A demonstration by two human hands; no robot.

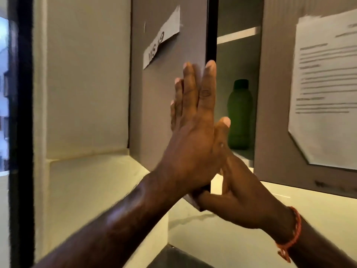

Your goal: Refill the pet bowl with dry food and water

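Observation:
A grey wall cabinet door [162, 97] stands partly open, its dark edge facing me. My left hand [193, 128] lies flat against the door's front face near that edge, fingers straight. My right hand [237, 198], with a red thread band on the wrist, grips the door's bottom corner, thumb pointing up. Inside the cabinet, a dark green bottle [240, 117] with a dark cap stands upright on the lower shelf. No pet bowl or dry food is in view.
A paper label [162, 37] is stuck on the open door. The neighbouring door [274, 93] on the right is shut and carries a printed sheet [324, 88]. An upper shelf [238, 34] shows inside. A black window frame [21, 113] runs down the left.

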